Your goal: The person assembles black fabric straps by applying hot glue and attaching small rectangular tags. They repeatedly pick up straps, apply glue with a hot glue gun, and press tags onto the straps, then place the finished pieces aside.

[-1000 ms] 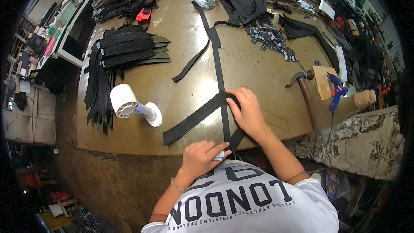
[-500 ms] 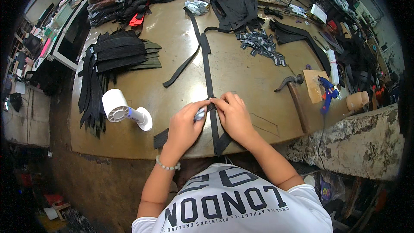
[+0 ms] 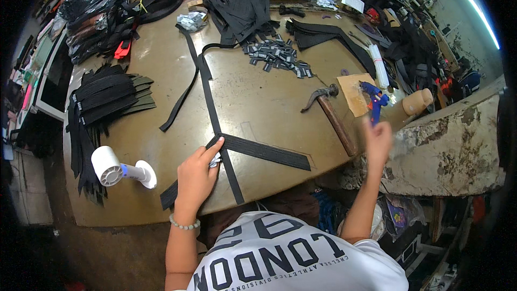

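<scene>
Left of the hammer (image 3: 338,124), the left hand (image 3: 195,177) is pressing the black strap (image 3: 266,152), curled fingers gripping a pale wad (image 3: 215,160), while the right hand (image 3: 379,143), having quit the strap, is reaching right of the hammer to the glue gun (image 3: 375,99), finger closure indeterminable, apparently leaving one hand securing the work.

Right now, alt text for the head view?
A person's left hand rests on a bent black strap on a brown table; the blurred right hand is at a blue glue gun. A hammer lies left of it; a white fan is far left.
</scene>
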`<state>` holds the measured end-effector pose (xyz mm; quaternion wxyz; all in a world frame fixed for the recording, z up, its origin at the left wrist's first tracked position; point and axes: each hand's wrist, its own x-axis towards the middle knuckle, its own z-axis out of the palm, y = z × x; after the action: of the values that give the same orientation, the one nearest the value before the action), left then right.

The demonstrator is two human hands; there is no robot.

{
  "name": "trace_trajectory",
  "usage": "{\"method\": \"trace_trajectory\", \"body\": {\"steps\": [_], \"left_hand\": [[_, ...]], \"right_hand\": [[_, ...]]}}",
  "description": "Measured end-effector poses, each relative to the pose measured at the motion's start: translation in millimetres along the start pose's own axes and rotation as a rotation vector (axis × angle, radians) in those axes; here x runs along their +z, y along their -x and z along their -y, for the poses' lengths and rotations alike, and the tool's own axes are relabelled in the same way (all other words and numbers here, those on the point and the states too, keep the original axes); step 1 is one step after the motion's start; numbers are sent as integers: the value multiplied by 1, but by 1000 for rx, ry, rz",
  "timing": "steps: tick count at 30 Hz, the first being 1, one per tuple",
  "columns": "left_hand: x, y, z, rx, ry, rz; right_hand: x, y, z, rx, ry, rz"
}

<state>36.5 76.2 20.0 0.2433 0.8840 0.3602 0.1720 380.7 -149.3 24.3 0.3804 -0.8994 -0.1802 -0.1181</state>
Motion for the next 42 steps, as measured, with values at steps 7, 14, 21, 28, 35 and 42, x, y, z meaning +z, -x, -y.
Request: {"method": "trace_trajectory", "body": {"steps": [7,14,21,28,35,42], "left_hand": [[6,-2,11,1,209,-121],[8,2,14,-17,197,-134],[7,1,15,-9,181,-117],[7,0,15,-33,164,-94],[9,1,16,-20,171,-104],[11,1,18,-14,184,-102]], "right_hand": [[33,-82,-8,-115,210,75],[38,2,157,-473,-495,792],[87,41,186,-669,-178,1032],[89,44,191,-709,-149,1030],[74,55,178,-720,-182,1094],[50,62,170,-657,-190,1252]]}}
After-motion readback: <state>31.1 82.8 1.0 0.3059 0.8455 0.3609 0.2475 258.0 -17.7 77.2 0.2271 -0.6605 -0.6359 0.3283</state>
